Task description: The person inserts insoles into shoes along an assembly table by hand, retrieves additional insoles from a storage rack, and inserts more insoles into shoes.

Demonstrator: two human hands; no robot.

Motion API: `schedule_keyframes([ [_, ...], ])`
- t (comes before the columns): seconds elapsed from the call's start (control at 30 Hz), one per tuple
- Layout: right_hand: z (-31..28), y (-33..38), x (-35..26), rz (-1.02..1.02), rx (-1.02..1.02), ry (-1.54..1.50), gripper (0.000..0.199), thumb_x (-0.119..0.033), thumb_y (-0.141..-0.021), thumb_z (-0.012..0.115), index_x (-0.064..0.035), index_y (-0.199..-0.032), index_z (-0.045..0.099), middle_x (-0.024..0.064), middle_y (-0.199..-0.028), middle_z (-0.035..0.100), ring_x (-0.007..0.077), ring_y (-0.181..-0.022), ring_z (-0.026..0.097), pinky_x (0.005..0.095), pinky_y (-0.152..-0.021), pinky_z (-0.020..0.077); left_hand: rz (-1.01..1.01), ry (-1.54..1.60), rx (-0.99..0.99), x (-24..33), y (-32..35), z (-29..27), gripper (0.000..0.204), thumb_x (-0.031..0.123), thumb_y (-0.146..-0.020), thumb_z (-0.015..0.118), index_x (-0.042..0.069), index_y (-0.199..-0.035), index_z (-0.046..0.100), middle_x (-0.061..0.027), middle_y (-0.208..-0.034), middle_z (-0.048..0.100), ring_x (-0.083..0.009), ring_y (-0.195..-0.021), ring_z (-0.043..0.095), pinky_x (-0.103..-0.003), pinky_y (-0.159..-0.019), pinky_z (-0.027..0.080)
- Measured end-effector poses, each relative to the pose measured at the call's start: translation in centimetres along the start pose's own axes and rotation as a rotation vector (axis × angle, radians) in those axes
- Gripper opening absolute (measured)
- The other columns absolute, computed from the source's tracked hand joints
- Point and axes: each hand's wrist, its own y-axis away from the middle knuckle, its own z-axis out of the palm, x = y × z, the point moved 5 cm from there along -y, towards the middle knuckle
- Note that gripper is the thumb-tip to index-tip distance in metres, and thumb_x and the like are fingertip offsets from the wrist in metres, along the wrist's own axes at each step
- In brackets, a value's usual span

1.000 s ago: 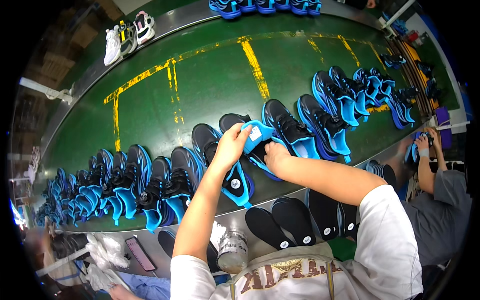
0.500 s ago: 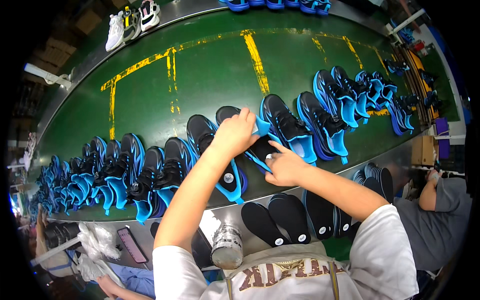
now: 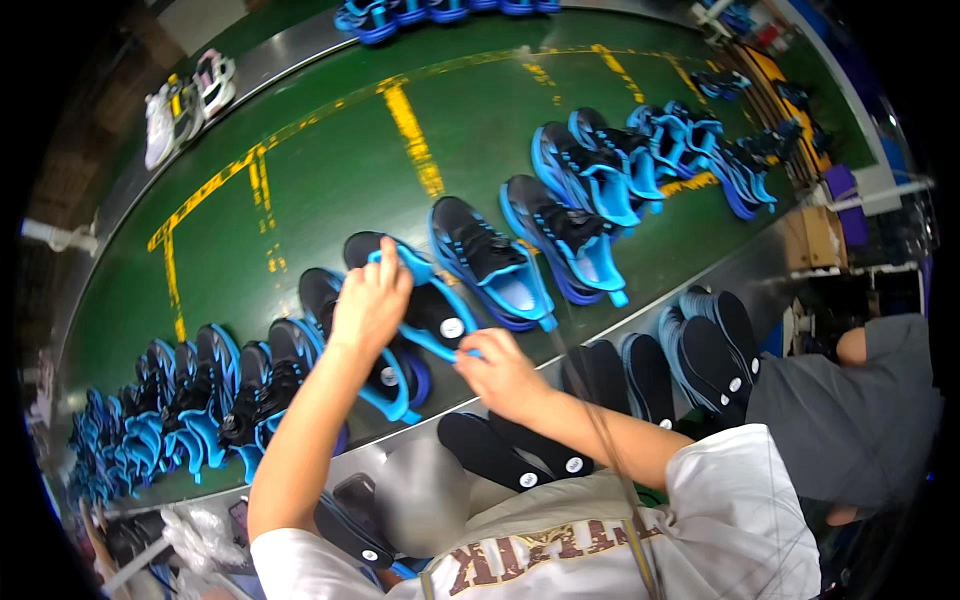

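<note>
The black-and-blue shoe [image 3: 425,300] sits lifted over the green surface [image 3: 330,170], near centre. My left hand [image 3: 370,300] closes its grip on the shoe's 10 o'clock end, hiding that part. My right hand [image 3: 500,370] pinches the blue edge at 5 o'clock. Black insoles [image 3: 520,455] lie at 6 o'clock, partly covered by my forearm.

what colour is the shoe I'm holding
Black with bright blue trim, shoe seen in the head view.
</note>
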Motion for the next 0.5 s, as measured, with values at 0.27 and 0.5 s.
schedule_keyframes([
  [0.27, -10.0, 6.9, 1.0, 0.167, 0.030, -0.027, 0.023, -0.009, -0.075, 0.058, -0.0022, -0.097, 0.055, 0.0146, -0.106, 0.051, 0.0315, -0.097, 0.051, 0.0365, -0.082, 0.0444, 0.067, -0.524, -0.264, 0.7, -0.8, 3.7, 0.028, 0.016, -0.078, 0.045, 0.000, -0.098, 0.058, -0.0235, -0.125, 0.039, -0.0146, -0.063, 0.051, -0.027, -0.057, 0.039],
  [0.5, -26.5, 19.0, 8.2, 0.576, 0.056, 0.546, 0.033, -0.011, -0.070, 0.063, -0.0050, -0.102, 0.057, 0.0169, -0.109, 0.049, 0.0342, -0.101, 0.049, 0.0387, -0.087, 0.0407, 0.042, 0.007, -0.423, -0.6, -2.4, 1.7, 0.024, 0.012, -0.075, 0.046, -0.004, -0.086, 0.062, -0.0279, -0.116, 0.042, -0.0216, -0.062, 0.061, -0.036, -0.062, 0.049],
])
